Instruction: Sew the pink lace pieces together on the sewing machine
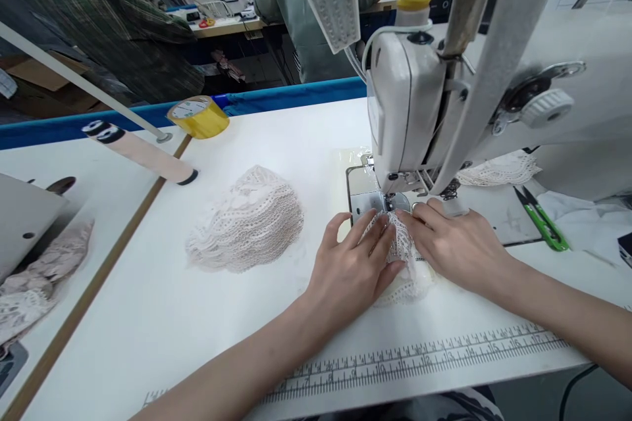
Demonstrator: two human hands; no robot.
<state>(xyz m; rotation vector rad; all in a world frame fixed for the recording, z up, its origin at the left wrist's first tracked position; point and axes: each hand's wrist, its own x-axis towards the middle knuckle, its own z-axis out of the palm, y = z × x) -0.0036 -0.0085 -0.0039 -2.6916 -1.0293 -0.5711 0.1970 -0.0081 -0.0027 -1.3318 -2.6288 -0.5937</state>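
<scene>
A small white lace piece [402, 247] lies under the needle area of the white sewing machine [407, 99], on the metal needle plate [364, 197]. My left hand [353, 260] rests on the lace's left side, fingers stretched and apart, fingertips close to the presser foot [391, 201]. On the other side, my right hand [457, 243] has its fingers closed at the lace's right edge; its fingertips are partly hidden. The lace's lower edge spreads on the table below my left thumb. A stack of scalloped lace pieces [251, 223] lies to the left.
More lace [501, 170] sits behind my right hand, near green thread snips [543, 218]. Yellow tape [200, 117] and a pink cylinder [141, 154] lie at the back left. A printed ruler [395, 368] runs along the table's front. Two people sit beyond the table.
</scene>
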